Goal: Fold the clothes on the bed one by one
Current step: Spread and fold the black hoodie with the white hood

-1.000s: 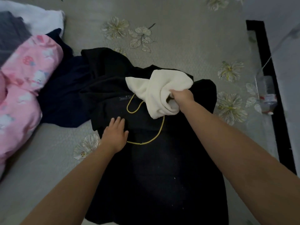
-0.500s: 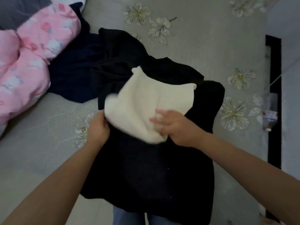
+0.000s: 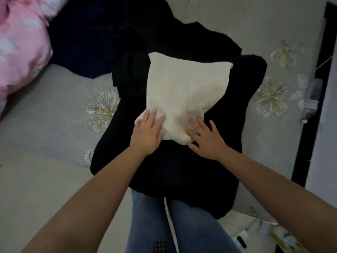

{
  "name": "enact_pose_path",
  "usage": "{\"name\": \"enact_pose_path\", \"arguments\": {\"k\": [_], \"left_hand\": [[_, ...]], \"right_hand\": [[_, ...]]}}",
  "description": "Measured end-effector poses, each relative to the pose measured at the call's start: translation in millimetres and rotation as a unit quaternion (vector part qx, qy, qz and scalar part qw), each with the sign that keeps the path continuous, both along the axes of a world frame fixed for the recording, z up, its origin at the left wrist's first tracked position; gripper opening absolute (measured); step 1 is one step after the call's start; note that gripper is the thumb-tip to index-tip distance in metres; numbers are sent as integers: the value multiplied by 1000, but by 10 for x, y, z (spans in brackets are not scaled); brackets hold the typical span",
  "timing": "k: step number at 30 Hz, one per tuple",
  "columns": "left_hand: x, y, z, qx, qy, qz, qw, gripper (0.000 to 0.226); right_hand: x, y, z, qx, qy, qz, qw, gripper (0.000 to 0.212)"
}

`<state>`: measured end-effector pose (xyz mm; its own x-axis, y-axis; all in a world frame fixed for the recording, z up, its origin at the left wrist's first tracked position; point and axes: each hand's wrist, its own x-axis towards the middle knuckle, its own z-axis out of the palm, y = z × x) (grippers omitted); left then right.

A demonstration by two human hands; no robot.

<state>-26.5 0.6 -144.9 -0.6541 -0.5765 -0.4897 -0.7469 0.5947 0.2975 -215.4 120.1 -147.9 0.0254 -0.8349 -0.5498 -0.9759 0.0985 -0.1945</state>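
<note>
A cream garment (image 3: 184, 92) lies spread flat on top of a black garment (image 3: 171, 170) in the middle of the bed. My left hand (image 3: 147, 132) presses flat on the cream garment's near left corner, fingers straight. On the near right corner rests my right hand (image 3: 206, 137), flat with its fingers spread, partly on the black cloth. A dark navy garment (image 3: 87, 39) lies behind and to the left, partly under the black one.
A pink patterned quilt (image 3: 20, 46) is bunched at the far left. The grey bedsheet (image 3: 54, 110) with flower prints runs to a black bed frame edge (image 3: 313, 114) on the right, where a clear plastic bottle (image 3: 311, 95) lies. My jeans-clad legs (image 3: 175, 225) stand at the bed's near edge.
The crumpled cream garment, gripped by my right hand a second ago, now lies spread flat. Both hands went from holding it to pressing flat on its near edge.
</note>
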Motion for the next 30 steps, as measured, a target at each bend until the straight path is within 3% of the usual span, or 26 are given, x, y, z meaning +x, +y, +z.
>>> {"name": "enact_pose_path", "arguments": {"k": [2, 5, 8, 11, 16, 19, 22, 25, 30], "left_hand": [[32, 12, -130, 43, -118, -37, 991, 60], [5, -18, -184, 68, -173, -76, 980, 62], [50, -91, -110, 29, -125, -56, 990, 58], [117, 49, -53, -44, -19, -35, 998, 57], [206, 550, -79, -50, 63, -156, 985, 59], [314, 918, -152, -46, 18, -211, 976, 60], [556, 1293, -263, -26, -76, -206, 975, 62], [759, 1590, -265, -3, -151, -134, 979, 66], [834, 1787, -239, 1, -162, -118, 980, 79]], "right_hand": [[-1, 45, -150, 90, 10, -4, 996, 61], [-32, 74, -225, 103, -31, -37, 994, 65], [40, 110, -138, -42, -65, -118, 990, 61], [92, 533, -29, -169, -9, -293, 941, 55], [394, 1656, -150, -2, 101, -409, 907, 74], [719, 2089, -208, 83, 115, -461, 876, 78], [981, 2194, -226, 46, 89, -513, 852, 71], [1120, 2107, -170, 26, 25, -572, 820, 65], [1059, 2029, 120, -57, -103, -542, 832, 37]]}}
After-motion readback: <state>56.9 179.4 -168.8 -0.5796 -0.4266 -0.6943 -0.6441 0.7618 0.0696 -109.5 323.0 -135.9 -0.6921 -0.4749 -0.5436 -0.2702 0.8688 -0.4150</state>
